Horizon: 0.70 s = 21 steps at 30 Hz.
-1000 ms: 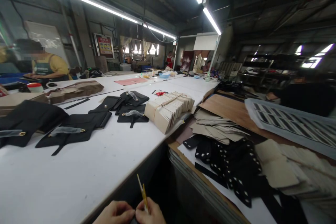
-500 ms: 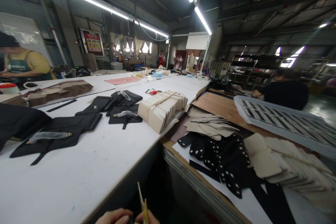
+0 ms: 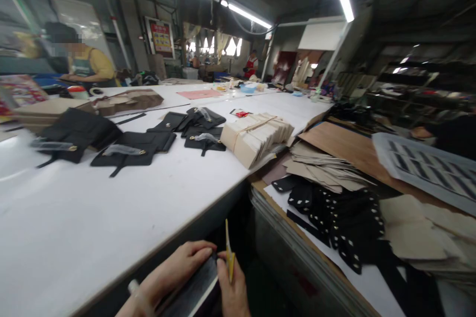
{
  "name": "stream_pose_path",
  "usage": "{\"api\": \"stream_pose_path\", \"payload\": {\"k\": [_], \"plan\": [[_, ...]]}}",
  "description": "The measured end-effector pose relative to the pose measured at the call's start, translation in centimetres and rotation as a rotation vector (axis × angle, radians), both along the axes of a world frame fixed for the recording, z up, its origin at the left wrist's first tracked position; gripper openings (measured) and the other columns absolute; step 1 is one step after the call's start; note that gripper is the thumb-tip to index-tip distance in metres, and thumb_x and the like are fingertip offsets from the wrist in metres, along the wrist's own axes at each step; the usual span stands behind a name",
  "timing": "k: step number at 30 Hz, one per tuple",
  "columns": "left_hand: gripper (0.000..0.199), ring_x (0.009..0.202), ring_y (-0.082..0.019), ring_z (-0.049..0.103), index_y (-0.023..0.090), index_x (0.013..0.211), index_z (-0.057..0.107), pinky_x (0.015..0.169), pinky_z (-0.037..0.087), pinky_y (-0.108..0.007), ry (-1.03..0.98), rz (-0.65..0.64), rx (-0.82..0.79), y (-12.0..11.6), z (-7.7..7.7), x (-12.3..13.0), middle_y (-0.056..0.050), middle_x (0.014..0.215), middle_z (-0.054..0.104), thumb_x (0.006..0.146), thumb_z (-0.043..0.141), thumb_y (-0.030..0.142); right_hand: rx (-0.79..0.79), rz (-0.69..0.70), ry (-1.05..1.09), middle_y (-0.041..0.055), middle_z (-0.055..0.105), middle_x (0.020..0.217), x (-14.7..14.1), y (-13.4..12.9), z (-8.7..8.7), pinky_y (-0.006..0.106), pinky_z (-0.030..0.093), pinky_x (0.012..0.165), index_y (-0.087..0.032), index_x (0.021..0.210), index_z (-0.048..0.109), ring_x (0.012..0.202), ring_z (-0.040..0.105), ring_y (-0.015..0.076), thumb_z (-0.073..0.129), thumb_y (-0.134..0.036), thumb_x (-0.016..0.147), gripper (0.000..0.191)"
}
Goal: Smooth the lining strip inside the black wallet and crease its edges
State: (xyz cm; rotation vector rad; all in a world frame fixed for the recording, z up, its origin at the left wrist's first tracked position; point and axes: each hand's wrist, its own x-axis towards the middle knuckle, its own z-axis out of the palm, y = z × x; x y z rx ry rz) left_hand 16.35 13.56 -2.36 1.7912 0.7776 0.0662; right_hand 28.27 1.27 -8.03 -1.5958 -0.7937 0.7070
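My left hand (image 3: 188, 263) is closed on the edge of a dark leather-like piece (image 3: 199, 285), low in front of the table edge. The piece has a pale strip along one side, and its lower part runs out of view. Against its far right corner is my right hand (image 3: 233, 285), closed with yellow thread snips (image 3: 229, 257) in it, their thin point upward. On the white table ahead lie black flap pouches (image 3: 128, 151) with plastic-wrapped gold fittings and short straps.
A banded stack of beige cards (image 3: 256, 138) sits at the white table's (image 3: 122, 228) right edge. On the lower bench at right are black studded strips (image 3: 334, 218), loose card sheets (image 3: 327, 168) and a clear tray (image 3: 420, 168). A co-worker (image 3: 92, 64) is at far left.
My view has turned left and tilted down, so more of both hands and the dark piece shows. The snips stay in my right hand.
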Motion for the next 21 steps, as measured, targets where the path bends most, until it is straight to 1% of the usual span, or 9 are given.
{"api": "stream_pose_path", "payload": {"k": [4,7,9,12,14,16,17,19,21], "plan": [[0.052,0.101,-0.027,0.064,0.017,0.115,0.069,0.093,0.047,-0.036,0.006,0.079,-0.077,-0.3,0.2,-0.8,-0.006,0.107,0.072,0.09,0.045,0.054,-0.064,0.124,0.048,0.0091,0.068,0.098,0.7,-0.3,-0.5,0.03,0.05,0.087,-0.017,0.101,0.063,0.099,0.062,0.0252,0.046,-0.066,0.085,0.054],[0.062,0.105,-0.026,0.063,0.016,0.118,0.068,0.096,0.045,-0.036,-0.024,0.168,-0.126,-0.1,0.4,-2.6,-0.008,0.112,0.071,0.091,0.038,0.063,-0.124,0.202,0.043,0.014,0.067,0.107,1.4,-0.3,-1.0,0.035,0.048,0.092,-0.013,0.107,0.06,0.106,0.06,0.0288,0.047,-0.069,0.083,0.062],[0.067,0.105,-0.026,0.063,0.014,0.12,0.066,0.096,0.046,-0.037,-0.056,0.253,-0.143,-0.2,1.0,-4.6,-0.01,0.114,0.07,0.09,0.038,0.067,-0.157,0.279,0.015,0.0147,0.068,0.104,2.4,-0.2,-0.9,0.037,0.049,0.089,-0.013,0.105,0.061,0.103,0.062,0.0304,0.05,-0.069,0.081,0.061],[0.065,0.108,-0.028,0.061,0.013,0.115,0.069,0.102,0.041,-0.04,-0.107,0.437,-0.107,-1.4,2.5,-9.2,-0.012,0.113,0.07,0.086,0.048,0.068,-0.185,0.435,-0.033,0.0123,0.071,0.101,4.7,0.2,0.1,0.036,0.052,0.081,-0.016,0.105,0.062,0.099,0.064,0.0314,0.064,-0.067,0.072,0.061],[0.061,0.114,-0.029,0.057,0.014,0.113,0.069,0.11,0.032,-0.041,-0.151,0.6,-0.071,-3.3,3.2,-12.9,-0.011,0.115,0.069,0.087,0.05,0.066,-0.193,0.544,-0.079,0.0105,0.071,0.105,6.4,0.8,1.1,0.034,0.053,0.08,-0.018,0.111,0.061,0.1,0.065,0.032,0.072,-0.068,0.062,0.071],[0.061,0.119,-0.029,0.055,0.015,0.121,0.064,0.114,0.028,-0.043,-0.206,0.769,-0.076,-6.1,3.1,-16.2,-0.01,0.119,0.068,0.09,0.045,0.064,-0.214,0.665,-0.202,0.0073,0.071,0.108,7.8,1.7,2.1,0.032,0.053,0.08,-0.022,0.116,0.06,0.101,0.065,0.0302,0.067,-0.072,0.065,0.072],[0.062,0.12,-0.028,0.055,0.014,0.125,0.06,0.114,0.028,-0.043,-0.238,0.846,-0.094,-7.8,2.8,-17.4,-0.011,0.121,0.067,0.091,0.042,0.063,-0.232,0.727,-0.305,0.0054,0.071,0.105,8.4,2.3,2.5,0.03,0.053,0.077,-0.024,0.115,0.061,0.097,0.066,0.0281,0.06,-0.072,0.073,0.064],[0.068,0.12,-0.028,0.056,0.011,0.13,0.054,0.112,0.032,-0.043,-0.3,0.969,-0.153,-11.2,1.4,-18.7,-0.013,0.124,0.065,0.093,0.036,0.065,-0.222,0.801,-0.597,0.0037,0.071,0.088,9.2,3.7,2.8,0.029,0.052,0.064,-0.027,0.1,0.066,0.08,0.068,0.0241,0.046,-0.067,0.086,0.047],[0.073,0.12,-0.029,0.056,0.01,0.129,0.055,0.108,0.038,-0.043,-0.356,1.043,-0.219,-14.2,-0.4,-18.5,-0.015,0.123,0.065,0.092,0.035,0.068,-0.068,0.795,-0.939,0.0046,0.066,0.072,9.5,5.5,2.6,0.029,0.046,0.052,-0.026,0.083,0.067,0.063,0.063,0.0215,0.042,-0.06,0.092,0.043]]}}
